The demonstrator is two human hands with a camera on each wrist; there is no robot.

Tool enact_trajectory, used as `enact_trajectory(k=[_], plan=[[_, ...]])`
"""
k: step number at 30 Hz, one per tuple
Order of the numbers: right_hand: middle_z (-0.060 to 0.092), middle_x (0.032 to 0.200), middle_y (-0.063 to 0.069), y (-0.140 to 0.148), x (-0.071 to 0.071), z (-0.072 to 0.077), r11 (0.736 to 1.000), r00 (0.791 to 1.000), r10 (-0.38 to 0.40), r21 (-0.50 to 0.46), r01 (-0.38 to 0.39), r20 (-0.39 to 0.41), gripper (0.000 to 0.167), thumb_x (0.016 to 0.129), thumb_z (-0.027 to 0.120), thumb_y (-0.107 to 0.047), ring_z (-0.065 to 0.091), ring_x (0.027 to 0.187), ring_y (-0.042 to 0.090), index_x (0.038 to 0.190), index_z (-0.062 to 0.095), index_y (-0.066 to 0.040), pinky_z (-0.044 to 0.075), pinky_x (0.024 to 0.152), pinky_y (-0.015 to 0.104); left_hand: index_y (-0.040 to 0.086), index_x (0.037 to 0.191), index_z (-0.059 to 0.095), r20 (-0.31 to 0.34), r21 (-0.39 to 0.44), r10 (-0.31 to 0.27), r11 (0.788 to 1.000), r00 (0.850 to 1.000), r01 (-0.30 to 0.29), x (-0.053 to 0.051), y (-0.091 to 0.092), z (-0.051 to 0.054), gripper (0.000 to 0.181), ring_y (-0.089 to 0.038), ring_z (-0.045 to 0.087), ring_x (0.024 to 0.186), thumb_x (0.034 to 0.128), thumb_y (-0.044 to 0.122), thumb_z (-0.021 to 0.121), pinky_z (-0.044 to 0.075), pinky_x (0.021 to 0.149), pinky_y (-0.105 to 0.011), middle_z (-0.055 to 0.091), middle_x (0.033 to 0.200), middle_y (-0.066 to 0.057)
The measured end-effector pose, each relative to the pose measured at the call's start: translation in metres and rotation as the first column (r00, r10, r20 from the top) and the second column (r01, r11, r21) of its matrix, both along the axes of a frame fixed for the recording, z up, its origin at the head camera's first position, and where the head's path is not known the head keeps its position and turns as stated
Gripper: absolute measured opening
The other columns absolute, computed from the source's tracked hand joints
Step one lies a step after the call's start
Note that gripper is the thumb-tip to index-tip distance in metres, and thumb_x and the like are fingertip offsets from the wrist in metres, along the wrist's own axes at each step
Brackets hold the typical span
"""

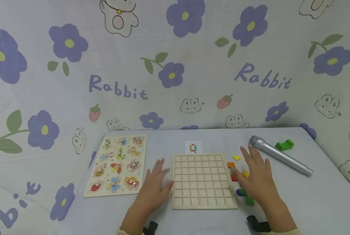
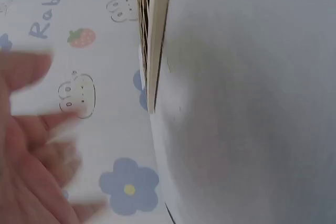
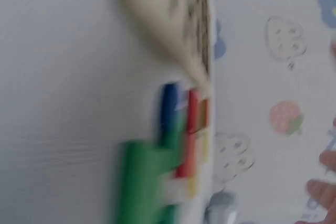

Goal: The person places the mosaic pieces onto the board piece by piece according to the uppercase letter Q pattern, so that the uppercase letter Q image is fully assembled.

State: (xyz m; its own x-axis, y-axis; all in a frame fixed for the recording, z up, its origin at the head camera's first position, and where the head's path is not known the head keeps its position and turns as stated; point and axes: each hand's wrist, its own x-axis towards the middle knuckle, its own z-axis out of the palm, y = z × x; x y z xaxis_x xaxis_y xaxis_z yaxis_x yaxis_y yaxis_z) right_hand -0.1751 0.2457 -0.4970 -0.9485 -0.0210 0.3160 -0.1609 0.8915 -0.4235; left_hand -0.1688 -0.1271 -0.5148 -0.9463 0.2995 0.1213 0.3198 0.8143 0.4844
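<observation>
A wooden grid board (image 1: 202, 181) with square compartments lies flat on the table. To its left, my left hand (image 1: 153, 187) has its fingers spread, close to the board's edge and holding nothing; the left wrist view shows those fingers (image 2: 31, 72) apart too. On the other side, my right hand (image 1: 258, 179) is spread over small coloured pieces, partly hiding them. Among these are an orange piece (image 1: 231, 165), a yellow piece (image 1: 236, 157) and a green piece (image 1: 249, 200). Whether the right hand touches any piece, I cannot tell.
A wooden insect puzzle (image 1: 116, 166) lies at the left. Behind the grid board sits a small pattern card (image 1: 193, 147). A silver microphone (image 1: 283, 156) lies slanted at the right, beside a green curved block (image 1: 284, 145). A printed cloth (image 1: 192, 65) hangs behind the table.
</observation>
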Motion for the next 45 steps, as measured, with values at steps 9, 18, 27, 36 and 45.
enact_trajectory(k=[9, 18, 27, 36, 45], plan=[[0.068, 0.126, 0.028, 0.026, -0.073, 0.031, 0.998, 0.985, 0.051, -0.055, -0.042, 0.164, 0.038, 0.106, 0.067, -0.011, 0.068, 0.108, 0.042, 0.139, 0.067, 0.007, 0.064, 0.089, 0.057, 0.020, 0.152, 0.065, 0.241, -0.033, -0.257, 0.962, 0.936, 0.273, 0.005, 0.021, -0.017, 0.053, -0.023, 0.037, 0.165, 0.1023, 0.034, 0.076, 0.030, 0.137, -0.051, 0.048, 0.171, 0.001], [0.072, 0.114, 0.022, 0.038, -0.109, -0.012, 0.999, 0.862, 0.043, -0.031, -0.032, 0.505, 0.037, 0.101, 0.075, -0.019, 0.064, 0.100, 0.033, 0.127, 0.072, 0.006, 0.061, 0.092, 0.050, 0.021, 0.153, 0.065, 0.270, -0.001, -0.255, 0.964, 0.928, 0.265, 0.006, 0.023, -0.019, 0.062, -0.022, 0.035, 0.165, 0.0957, 0.036, 0.085, 0.029, 0.137, -0.049, 0.046, 0.172, 0.002], [0.073, 0.114, 0.020, 0.027, -0.106, -0.020, 0.999, 0.874, 0.018, -0.046, 0.005, 0.486, 0.030, 0.102, 0.074, -0.017, 0.064, 0.101, 0.034, 0.123, 0.075, 0.003, 0.062, 0.097, 0.054, 0.021, 0.151, 0.066, 0.285, -0.014, -0.223, 0.971, 0.932, 0.237, 0.008, 0.026, -0.019, 0.062, -0.023, 0.033, 0.166, 0.0941, 0.035, 0.087, 0.027, 0.138, -0.051, 0.046, 0.173, 0.002], [0.069, 0.120, 0.025, 0.025, -0.103, -0.023, 0.996, 0.873, -0.003, -0.079, 0.047, 0.488, 0.027, 0.101, 0.077, -0.013, 0.064, 0.105, 0.038, 0.123, 0.070, 0.000, 0.062, 0.096, 0.055, 0.020, 0.152, 0.065, 0.295, -0.013, -0.233, 0.969, 0.927, 0.247, 0.010, 0.026, -0.016, 0.063, -0.023, 0.033, 0.166, 0.0942, 0.034, 0.087, 0.027, 0.138, -0.053, 0.045, 0.173, 0.001], [0.070, 0.119, 0.021, 0.009, -0.100, -0.007, 0.993, 0.913, 0.064, -0.114, -0.019, 0.403, 0.018, 0.106, 0.068, -0.012, 0.064, 0.104, 0.036, 0.122, 0.070, -0.007, 0.062, 0.089, 0.051, 0.022, 0.152, 0.065, 0.300, -0.017, -0.222, 0.971, 0.928, 0.238, 0.010, 0.026, -0.018, 0.063, -0.022, 0.032, 0.167, 0.0951, 0.036, 0.085, 0.025, 0.138, -0.050, 0.044, 0.174, 0.003]])
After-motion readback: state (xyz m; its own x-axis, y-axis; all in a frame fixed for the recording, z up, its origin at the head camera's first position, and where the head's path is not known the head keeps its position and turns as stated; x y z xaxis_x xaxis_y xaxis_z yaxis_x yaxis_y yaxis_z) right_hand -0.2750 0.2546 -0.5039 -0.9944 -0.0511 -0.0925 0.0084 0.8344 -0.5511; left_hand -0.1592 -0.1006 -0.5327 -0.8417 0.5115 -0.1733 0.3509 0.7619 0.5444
